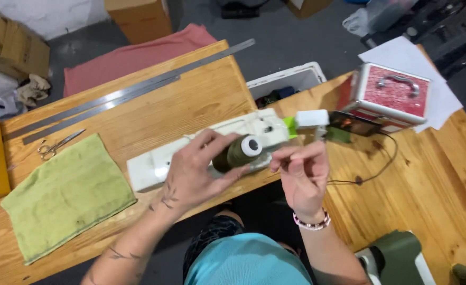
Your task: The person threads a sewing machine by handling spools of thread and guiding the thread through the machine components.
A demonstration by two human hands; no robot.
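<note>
1. Teal shirt (243,261) fills the bottom edge, nearest the lens.
2. Two hands work above the tabletop (190,100) edge. Left hand (193,171) has its fingers wrapped around one olive thread spool (238,153), held on its side with the white end facing right.
3. Right hand (303,171) sits just beside the spool; thumb and forefinger are pinched together, but whether thread lies between them cannot be told. One bead bracelet (312,222) circles that wrist.
4. One white sewing machine (206,145) lies right behind the spool.
5. One green cloth (64,195) lies to the left, with one pair of scissors (56,145) just above it.
6. Two long steel rulers (132,92) lie side by side along the far edge.
7. One red case (394,95) with a metal handle stands at the right, on white paper (434,89).
</note>
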